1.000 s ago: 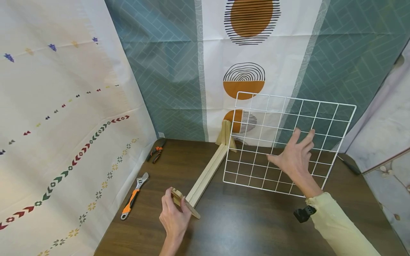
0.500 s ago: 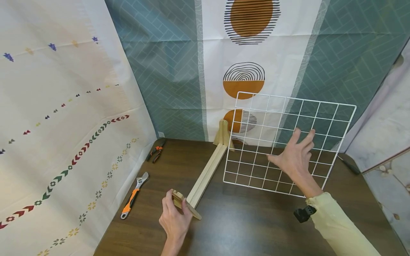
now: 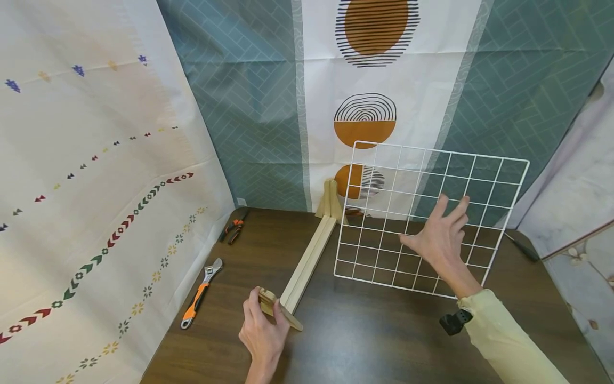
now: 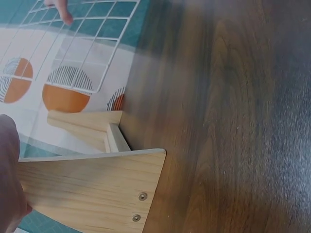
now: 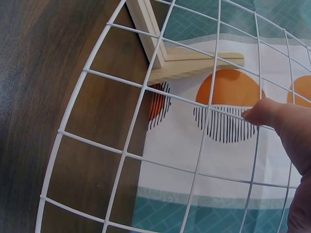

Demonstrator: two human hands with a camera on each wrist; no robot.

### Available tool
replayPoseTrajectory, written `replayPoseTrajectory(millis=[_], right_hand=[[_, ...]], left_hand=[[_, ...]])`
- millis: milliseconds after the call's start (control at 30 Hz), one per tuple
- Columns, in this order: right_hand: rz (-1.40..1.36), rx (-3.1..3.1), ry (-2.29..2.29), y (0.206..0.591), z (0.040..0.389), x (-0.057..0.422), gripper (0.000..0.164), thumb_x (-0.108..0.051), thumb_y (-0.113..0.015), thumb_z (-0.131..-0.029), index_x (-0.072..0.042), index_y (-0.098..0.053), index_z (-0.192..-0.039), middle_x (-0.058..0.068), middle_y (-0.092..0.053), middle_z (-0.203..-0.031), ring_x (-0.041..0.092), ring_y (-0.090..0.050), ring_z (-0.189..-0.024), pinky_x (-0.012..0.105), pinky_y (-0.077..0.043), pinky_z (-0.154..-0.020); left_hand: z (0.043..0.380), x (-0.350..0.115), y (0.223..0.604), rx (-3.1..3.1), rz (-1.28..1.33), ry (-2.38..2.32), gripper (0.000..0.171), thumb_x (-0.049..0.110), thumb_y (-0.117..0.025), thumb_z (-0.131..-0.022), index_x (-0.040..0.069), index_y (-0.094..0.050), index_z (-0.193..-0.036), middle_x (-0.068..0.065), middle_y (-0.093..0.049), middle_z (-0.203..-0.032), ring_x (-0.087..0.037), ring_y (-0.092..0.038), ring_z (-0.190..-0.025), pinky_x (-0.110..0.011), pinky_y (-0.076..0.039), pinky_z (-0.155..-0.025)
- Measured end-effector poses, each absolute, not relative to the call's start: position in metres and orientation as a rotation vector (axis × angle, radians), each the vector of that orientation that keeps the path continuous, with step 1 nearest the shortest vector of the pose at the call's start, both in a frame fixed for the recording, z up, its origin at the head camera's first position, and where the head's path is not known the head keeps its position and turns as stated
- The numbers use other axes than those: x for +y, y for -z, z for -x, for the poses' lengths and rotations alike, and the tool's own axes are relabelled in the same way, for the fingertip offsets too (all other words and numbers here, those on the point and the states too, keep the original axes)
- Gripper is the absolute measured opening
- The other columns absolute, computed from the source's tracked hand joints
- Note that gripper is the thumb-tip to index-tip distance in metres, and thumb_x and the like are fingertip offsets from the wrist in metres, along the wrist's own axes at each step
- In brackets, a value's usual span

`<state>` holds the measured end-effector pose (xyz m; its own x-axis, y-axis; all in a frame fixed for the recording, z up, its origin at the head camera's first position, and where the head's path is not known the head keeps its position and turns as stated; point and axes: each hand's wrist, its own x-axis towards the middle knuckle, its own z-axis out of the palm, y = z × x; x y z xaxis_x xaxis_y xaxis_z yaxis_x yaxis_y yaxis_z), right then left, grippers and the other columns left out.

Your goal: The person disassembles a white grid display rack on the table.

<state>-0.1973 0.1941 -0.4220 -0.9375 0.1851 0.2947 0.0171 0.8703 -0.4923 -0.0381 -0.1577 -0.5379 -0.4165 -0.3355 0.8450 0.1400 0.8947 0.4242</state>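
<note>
My left hand [image 3: 265,333] grips the top of the near upright on a pale wooden stand [image 3: 309,264]. A long low crossbar runs from that upright to a matching far upright [image 3: 329,202] close to the back cloth. Up close in the left wrist view, the near upright [image 4: 97,182] shows two metal screws low on its outer face. My right hand [image 3: 440,237] holds a white wire grid panel [image 3: 441,150] up and tilted, thumb and fingers spread across its wires. The grid's left edge overlaps the far upright in the head view; whether they touch I cannot tell.
On the left of the dark wooden table [image 3: 364,341] lie an orange-handled adjustable wrench [image 3: 195,303] and pliers [image 3: 234,228]. A dark-handled tool [image 3: 526,250] lies at the right, partly behind the grid. Patterned cloths [image 3: 249,106] hang behind and to the left.
The stand's far upright has swung left, while its near end has shifted slightly right and toward me with the left hand. The grid's top edge has dipped slightly.
</note>
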Motion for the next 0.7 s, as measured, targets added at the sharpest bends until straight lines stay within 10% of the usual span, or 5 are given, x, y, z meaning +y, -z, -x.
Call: replayPoseTrajectory(millis=[700], right_hand=[[0.131,-2.706,-0.671,0.4304,0.1964,0.1958,0.141,-0.043,-0.095,-0.055,0.004,-0.005,-0.152,0.034,0.022,-0.154,0.065,-0.021,-0.125,0.072,-0.039,-0.072]], left_hand=[[0.0328,-0.1513,0.5391,-1.910,-0.165,0.494,0.051,0.027,-0.064,-0.081,-0.003,-0.059,-0.123,-0.018,-0.059,-0.087,-0.029,-0.051,-0.047,-0.040,-0.035,-0.033]])
